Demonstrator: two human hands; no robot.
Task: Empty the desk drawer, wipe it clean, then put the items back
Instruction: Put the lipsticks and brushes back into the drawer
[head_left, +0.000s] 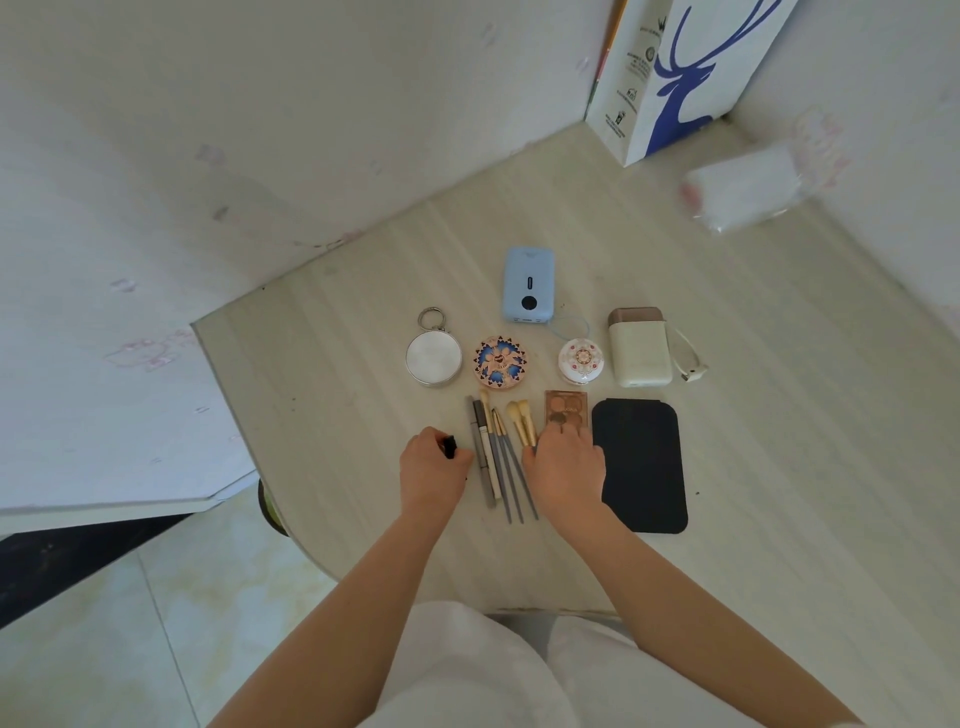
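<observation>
Small items lie in rows on the pale desk (332, 374). A blue power bank (528, 283) is farthest back. In front of it sit a round mirror (433, 357), a blue patterned compact (500, 361), a white floral jar (581, 360) and a cream power bank (639, 348). Nearer me are several makeup brushes and pens (498, 457), a brown eyeshadow palette (566, 408) and a black pouch (640, 462). My left hand (432, 470) is shut on a small black object (449, 447) left of the brushes. My right hand (565, 465) rests on the palette's near end, touching the short brushes. No drawer is visible.
A white paper bag with a blue deer (680, 73) stands at the back right corner. A plastic-wrapped white pack (743, 187) lies beside it. Walls close the desk at the back and right. Tiled floor (130, 597) lies to the left, below the desk's curved edge.
</observation>
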